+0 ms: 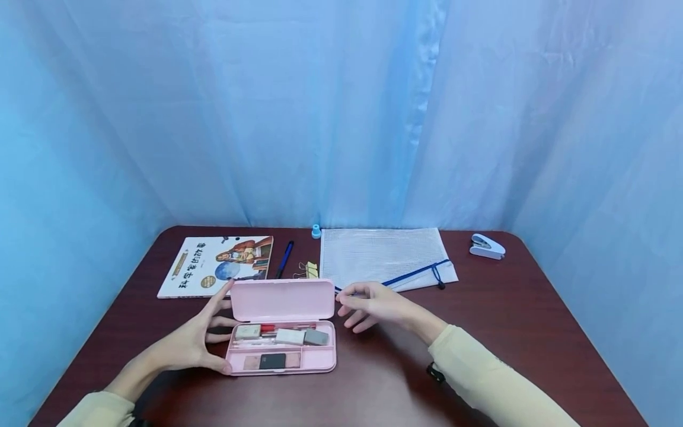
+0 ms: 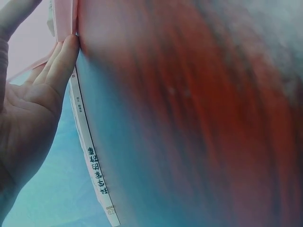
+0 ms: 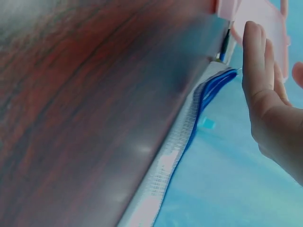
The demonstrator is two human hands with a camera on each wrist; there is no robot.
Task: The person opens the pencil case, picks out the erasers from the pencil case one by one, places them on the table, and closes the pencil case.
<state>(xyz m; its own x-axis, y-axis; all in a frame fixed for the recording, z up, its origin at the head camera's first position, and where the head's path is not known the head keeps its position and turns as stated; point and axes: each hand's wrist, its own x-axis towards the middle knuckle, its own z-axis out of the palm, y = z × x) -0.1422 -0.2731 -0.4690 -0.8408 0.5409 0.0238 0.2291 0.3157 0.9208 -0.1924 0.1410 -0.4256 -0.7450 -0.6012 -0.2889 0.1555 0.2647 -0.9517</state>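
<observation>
A pink pencil case [image 1: 319, 359] lies with its lid [image 1: 283, 300] raised toward the back. Inside are several pens, a white eraser [image 1: 290, 337], a grey block [image 1: 316, 338] and, in the front compartment, an eraser with a black sleeve [image 1: 273, 361]. My left hand [image 1: 189, 339] holds the case at its left end, thumb at the front corner and index finger up at the lid's edge. Beside the lid's right end hovers my right hand [image 1: 380, 306], holding nothing, its fingers loosely bent and pointing at the case.
Behind the case lie a picture book [image 1: 194, 267], a blue pen [image 1: 285, 258], a yellow binder clip [image 1: 312, 270] and a mesh zipper pouch [image 1: 381, 255]. A small light-blue object [image 1: 316, 231] stands near the back edge. The white stapler [image 1: 487, 247] is at back right.
</observation>
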